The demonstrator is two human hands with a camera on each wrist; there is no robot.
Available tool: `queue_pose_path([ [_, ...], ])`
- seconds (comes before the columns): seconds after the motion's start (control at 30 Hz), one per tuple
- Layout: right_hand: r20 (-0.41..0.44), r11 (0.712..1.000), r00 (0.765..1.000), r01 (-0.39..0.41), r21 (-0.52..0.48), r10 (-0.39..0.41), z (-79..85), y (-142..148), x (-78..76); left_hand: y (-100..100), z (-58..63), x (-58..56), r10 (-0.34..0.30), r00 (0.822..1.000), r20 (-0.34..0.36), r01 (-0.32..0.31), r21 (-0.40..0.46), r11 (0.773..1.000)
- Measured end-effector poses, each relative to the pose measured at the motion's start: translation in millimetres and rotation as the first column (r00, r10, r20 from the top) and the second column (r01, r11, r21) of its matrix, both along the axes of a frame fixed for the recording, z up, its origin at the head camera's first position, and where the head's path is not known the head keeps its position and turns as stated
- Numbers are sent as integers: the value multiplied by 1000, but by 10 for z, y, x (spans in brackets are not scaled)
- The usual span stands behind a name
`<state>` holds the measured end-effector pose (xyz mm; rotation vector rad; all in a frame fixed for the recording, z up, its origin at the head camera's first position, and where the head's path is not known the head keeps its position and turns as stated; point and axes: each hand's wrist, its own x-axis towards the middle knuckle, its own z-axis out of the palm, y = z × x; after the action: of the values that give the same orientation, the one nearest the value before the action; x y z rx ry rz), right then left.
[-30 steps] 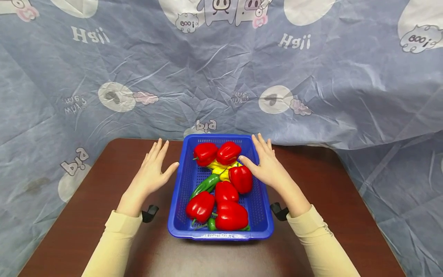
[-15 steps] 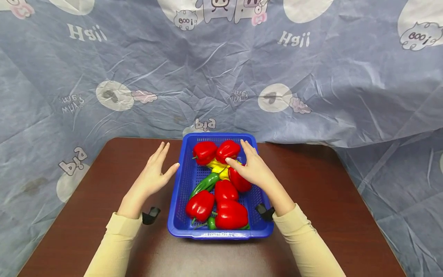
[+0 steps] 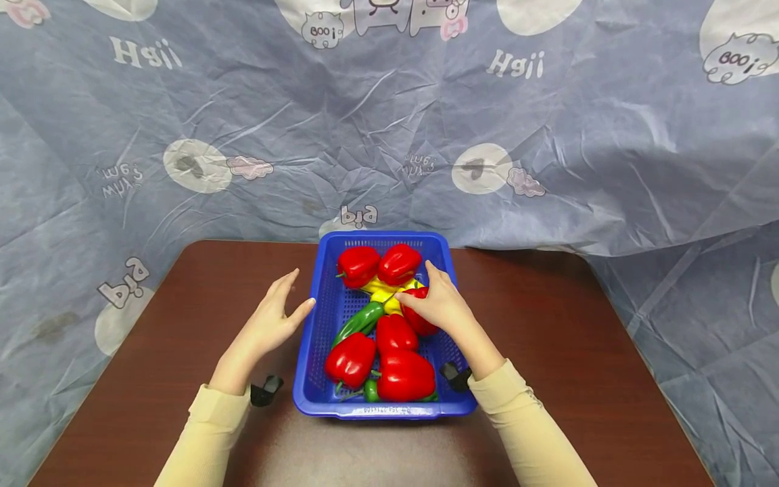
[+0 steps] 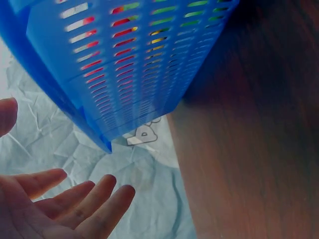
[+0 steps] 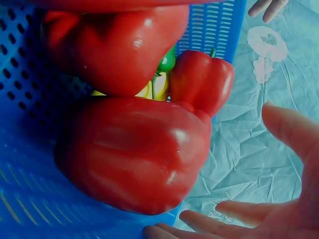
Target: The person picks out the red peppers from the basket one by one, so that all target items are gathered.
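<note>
A blue plastic basket (image 3: 383, 410) holds several shiny red bell peppers, a long green chili pepper (image 3: 359, 322) and a yellow piece (image 3: 382, 292) partly covered by the peppers. My right hand (image 3: 445, 304) is over the basket's right side, thumb and fingers spread around the red bell pepper (image 3: 418, 322) there, partly hiding it. In the right wrist view a gap shows between the fingers and that large pepper (image 5: 134, 154). My left hand (image 3: 270, 326) hovers beside the left rim, fingers extended and holding nothing; its wrist view shows the slotted basket wall (image 4: 139, 64).
The basket stands on a dark brown wooden table (image 3: 548, 352). A wrinkled grey-blue cloth (image 3: 341, 128) with cartoon prints hangs behind and around it. Black straps (image 3: 266, 391) stick out from both wrists. More red peppers (image 3: 406, 376) lie at the basket's front.
My right hand has moved left and down from the right rim to the red bell pepper inside. The left hand has dropped slightly, staying beside the basket. The head view has tilted a little.
</note>
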<state>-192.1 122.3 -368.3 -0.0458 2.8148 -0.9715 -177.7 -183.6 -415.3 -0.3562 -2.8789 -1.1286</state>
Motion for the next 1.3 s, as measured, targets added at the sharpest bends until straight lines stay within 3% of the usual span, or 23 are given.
queue_pose_path([
  [0.3, 43, 998, 998, 48, 42, -50, -104, -28, 9, 50, -111, 42, 4, 999, 44, -7, 77, 997],
  [0.67, 22, 988, 991, 132, 78, -134, -171, -70, 23, 99, -209, 93, 51, 997, 52, -57, 112, 992],
  [0.87, -34, 978, 987, 157, 138, -154, -205, -101, 35, 134, -242, 98, 73, 996, 44, -79, 158, 984],
  [1.03, -81, 976, 982, 178, 127, -168, -235, -111, 50, 156, -262, 99, 80, 993, 91, -99, 234, 967],
  [1.3, -114, 978, 975, 200, 59, -192, -235, -86, 79, 157, -290, 123, 59, 984, 170, -121, 385, 915],
])
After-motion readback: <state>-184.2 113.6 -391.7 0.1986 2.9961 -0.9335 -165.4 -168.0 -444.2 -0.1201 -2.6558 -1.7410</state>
